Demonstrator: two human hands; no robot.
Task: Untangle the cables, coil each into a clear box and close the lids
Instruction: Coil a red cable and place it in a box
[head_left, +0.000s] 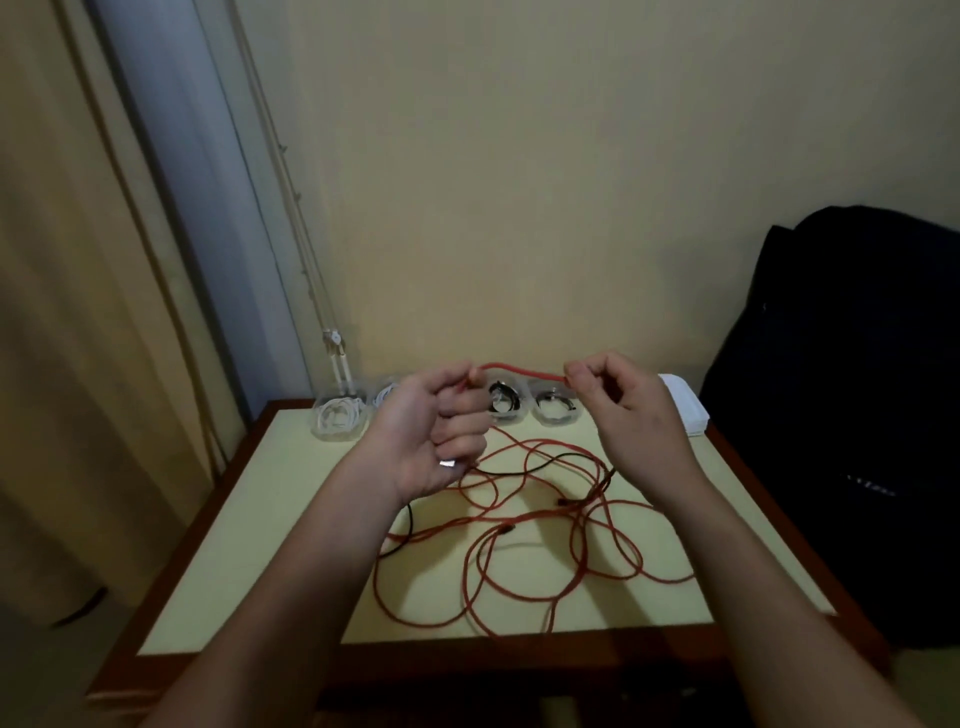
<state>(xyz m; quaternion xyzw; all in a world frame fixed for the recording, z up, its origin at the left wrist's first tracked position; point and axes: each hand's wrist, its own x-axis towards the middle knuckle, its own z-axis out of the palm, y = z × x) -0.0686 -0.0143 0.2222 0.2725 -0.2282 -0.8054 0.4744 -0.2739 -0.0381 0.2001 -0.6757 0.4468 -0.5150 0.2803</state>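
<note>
Long red cables lie in tangled loops across the cream table top, with a thin black cable threaded through them. My left hand and my right hand are raised above the far part of the table. Each pinches one end of a short stretch of red cable held taut between them. A silver plug shows in my left palm. Clear boxes stand in a row at the far edge: one with a white cable, two with black cables.
A white stack of something flat lies at the far right corner. A dark bag stands to the right of the table. Curtains and blind cords hang at the left. The table has a brown wooden rim.
</note>
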